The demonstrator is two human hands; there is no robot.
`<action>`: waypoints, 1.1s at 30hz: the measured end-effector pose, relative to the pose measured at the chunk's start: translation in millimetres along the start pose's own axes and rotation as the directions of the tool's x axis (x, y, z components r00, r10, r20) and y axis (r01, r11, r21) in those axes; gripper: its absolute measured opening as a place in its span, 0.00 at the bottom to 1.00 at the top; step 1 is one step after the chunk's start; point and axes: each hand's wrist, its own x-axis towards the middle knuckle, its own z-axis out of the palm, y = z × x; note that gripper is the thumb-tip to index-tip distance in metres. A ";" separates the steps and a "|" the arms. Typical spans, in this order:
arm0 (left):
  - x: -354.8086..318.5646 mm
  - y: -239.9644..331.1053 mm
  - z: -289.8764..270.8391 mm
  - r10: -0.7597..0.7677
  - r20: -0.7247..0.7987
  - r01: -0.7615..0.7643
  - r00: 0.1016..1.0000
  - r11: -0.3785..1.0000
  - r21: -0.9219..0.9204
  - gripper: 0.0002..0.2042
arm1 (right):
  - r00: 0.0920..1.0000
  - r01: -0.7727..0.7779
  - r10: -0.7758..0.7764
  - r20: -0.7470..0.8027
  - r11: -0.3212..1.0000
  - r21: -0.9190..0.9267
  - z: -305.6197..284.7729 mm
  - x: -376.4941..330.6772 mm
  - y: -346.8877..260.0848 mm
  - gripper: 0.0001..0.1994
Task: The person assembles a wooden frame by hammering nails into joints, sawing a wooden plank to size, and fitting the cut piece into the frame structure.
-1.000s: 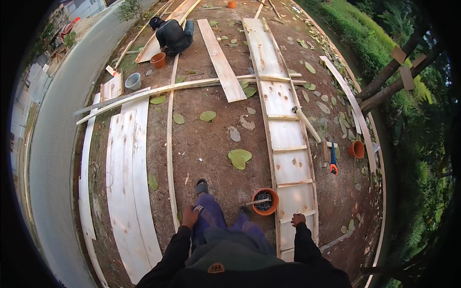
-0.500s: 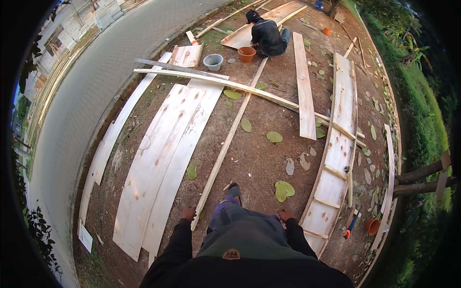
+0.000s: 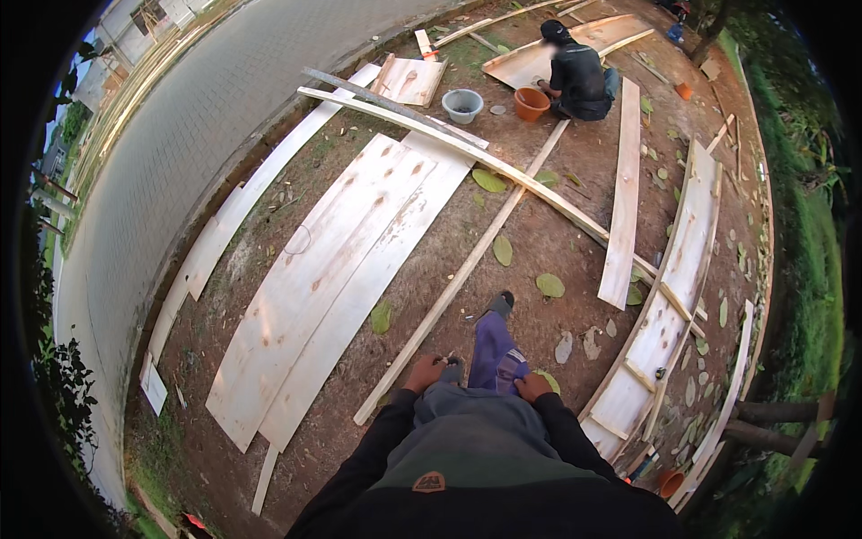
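My left hand (image 3: 426, 373) hangs beside my left thigh with its fingers loosely curled; I see nothing in it. A long thin wooden batten (image 3: 460, 280) lies on the ground just beyond and to its left. My right hand (image 3: 533, 386) is by my right thigh, closed, against the purple trouser leg (image 3: 492, 349), and no object shows in it. To its right lies a long plywood panel with battens nailed across it (image 3: 663, 323). Left of my left hand, wide plywood sheets (image 3: 332, 269) lie flat on the soil.
Ahead, another person (image 3: 582, 79) crouches beside an orange bucket (image 3: 532, 104) and a grey bucket (image 3: 462, 106). A long timber (image 3: 503, 171) crosses the ground in front of me. A narrow board (image 3: 621, 198) lies to the right. A paved road (image 3: 162, 180) runs along the left.
I have stepped forward, one foot now ahead in front of me. The boards, buckets and crouching person have shifted rightward in the picture. Both hands stay low by my thighs.
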 end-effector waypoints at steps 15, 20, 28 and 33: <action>145.5 -38.4 -93.2 -0.667 -0.003 0.578 0.745 0.647 -0.498 0.17 | 0.987 0.149 -0.155 0.038 0.980 0.132 -309.2 147.4 -37.2 0.20; 218.2 68.8 -112.6 -0.569 -0.010 0.518 0.822 0.756 -0.400 0.20 | 0.988 0.154 -0.152 -0.026 0.970 0.188 -339.2 168.3 -26.3 0.20; 410.2 171.5 -104.8 -0.279 0.137 0.272 0.950 0.960 0.072 0.19 | 0.988 -0.018 0.065 -0.140 0.949 0.313 -338.1 190.8 18.5 0.18; 543.5 250.4 -109.9 -0.178 0.174 0.124 0.969 0.950 0.285 0.19 | 0.947 -0.216 0.275 -0.165 0.927 0.307 -357.8 216.1 36.5 0.14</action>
